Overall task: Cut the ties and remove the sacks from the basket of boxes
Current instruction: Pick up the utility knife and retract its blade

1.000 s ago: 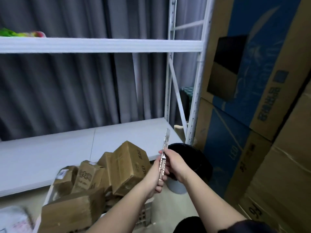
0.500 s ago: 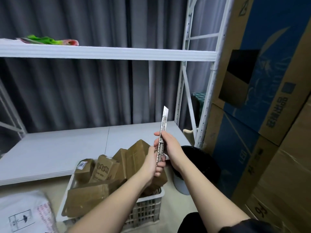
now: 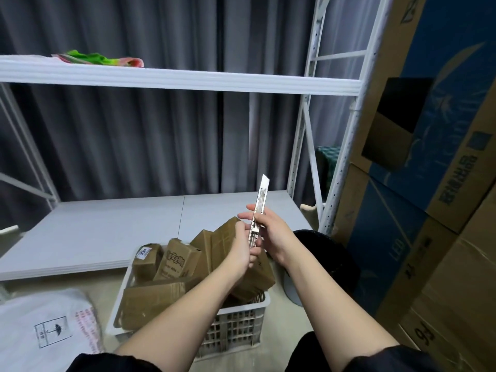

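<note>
Both hands hold a knife [image 3: 258, 213] upright, blade out at 12 o'clock; left hand [image 3: 243, 248] pinches its lower end, right hand [image 3: 271, 232] wraps the handle; basket [image 3: 236, 320] of boxes [image 3: 177, 260] sits at 6 o'clock below; white sack [image 3: 40, 328] lies on floor at 8 o'clock, clear of basket; no ties visible; sack likely light, limp, slippery; best grasped by a bunched fold.
</note>
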`<state>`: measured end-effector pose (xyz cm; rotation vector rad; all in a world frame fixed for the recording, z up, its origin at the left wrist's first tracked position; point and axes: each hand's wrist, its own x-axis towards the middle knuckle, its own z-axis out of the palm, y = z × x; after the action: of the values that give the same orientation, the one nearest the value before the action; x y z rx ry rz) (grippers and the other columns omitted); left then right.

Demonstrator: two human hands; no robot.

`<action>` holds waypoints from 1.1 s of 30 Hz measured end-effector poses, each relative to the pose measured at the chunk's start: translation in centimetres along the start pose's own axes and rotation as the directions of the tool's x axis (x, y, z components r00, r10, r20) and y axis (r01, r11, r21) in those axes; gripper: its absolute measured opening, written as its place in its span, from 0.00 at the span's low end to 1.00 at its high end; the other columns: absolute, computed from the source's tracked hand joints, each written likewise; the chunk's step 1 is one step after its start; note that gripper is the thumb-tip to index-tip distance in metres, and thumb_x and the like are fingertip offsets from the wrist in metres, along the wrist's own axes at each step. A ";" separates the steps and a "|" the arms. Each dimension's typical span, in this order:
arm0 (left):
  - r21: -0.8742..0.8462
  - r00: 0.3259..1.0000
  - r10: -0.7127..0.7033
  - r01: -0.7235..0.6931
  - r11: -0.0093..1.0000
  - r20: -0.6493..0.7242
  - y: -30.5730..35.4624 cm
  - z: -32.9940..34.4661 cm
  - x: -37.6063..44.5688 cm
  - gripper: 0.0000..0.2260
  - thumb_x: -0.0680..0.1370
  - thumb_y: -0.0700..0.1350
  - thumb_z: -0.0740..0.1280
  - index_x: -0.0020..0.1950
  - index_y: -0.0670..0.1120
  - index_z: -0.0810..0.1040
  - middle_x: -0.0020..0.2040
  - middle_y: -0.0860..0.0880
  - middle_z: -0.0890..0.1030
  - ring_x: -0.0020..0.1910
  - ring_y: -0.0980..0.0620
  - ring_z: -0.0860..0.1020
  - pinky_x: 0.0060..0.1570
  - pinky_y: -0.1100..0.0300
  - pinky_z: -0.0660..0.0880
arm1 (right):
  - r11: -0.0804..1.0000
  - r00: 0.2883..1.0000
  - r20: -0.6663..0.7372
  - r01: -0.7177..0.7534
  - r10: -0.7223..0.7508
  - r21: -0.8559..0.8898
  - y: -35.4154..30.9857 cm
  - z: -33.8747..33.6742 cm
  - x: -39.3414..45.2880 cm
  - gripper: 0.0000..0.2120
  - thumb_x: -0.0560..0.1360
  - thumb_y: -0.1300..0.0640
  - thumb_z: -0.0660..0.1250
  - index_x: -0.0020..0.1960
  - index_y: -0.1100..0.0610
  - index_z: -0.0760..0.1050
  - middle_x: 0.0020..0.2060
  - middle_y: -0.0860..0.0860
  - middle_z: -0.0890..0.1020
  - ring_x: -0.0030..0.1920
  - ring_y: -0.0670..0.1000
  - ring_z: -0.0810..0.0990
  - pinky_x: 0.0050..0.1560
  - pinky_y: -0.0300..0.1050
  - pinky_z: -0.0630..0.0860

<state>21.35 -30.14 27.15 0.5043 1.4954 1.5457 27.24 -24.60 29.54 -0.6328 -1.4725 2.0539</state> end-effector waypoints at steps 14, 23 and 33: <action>0.002 0.998 0.000 -0.001 1.000 0.062 -0.7 -0.6 0.2 0.29 0.80 0.62 0.42 0.37 0.44 0.71 0.23 0.45 0.67 0.14 0.57 0.54 0.19 0.74 0.52 | 0.994 0.993 0.081 -0.094 0.089 0.053 1.9 -1.1 -0.9 0.20 0.79 0.66 0.56 0.66 0.47 0.68 0.43 0.52 0.79 0.17 0.44 0.63 0.19 0.34 0.65; -0.043 0.985 -0.060 0.068 0.997 0.164 0.1 -1.7 0.5 0.22 0.80 0.56 0.45 0.38 0.47 0.71 0.22 0.46 0.69 0.14 0.58 0.54 0.19 0.76 0.54 | 0.990 0.994 0.111 -0.040 0.025 0.134 3.0 -1.0 -0.4 0.20 0.77 0.73 0.57 0.63 0.55 0.68 0.41 0.50 0.78 0.20 0.43 0.64 0.22 0.33 0.67; -0.005 0.963 -0.006 0.008 1.000 0.268 -1.0 -2.7 -0.6 0.07 0.80 0.36 0.61 0.50 0.41 0.78 0.40 0.47 0.84 0.33 0.58 0.83 0.27 0.71 0.74 | 0.988 0.993 -0.110 0.052 -0.035 0.149 2.3 -1.7 -0.5 0.12 0.77 0.66 0.62 0.60 0.57 0.71 0.45 0.53 0.84 0.40 0.49 0.83 0.36 0.40 0.81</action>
<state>19.81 -32.30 25.84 0.6759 1.2821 1.4130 28.39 -24.39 26.90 -0.6334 -1.2462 2.0420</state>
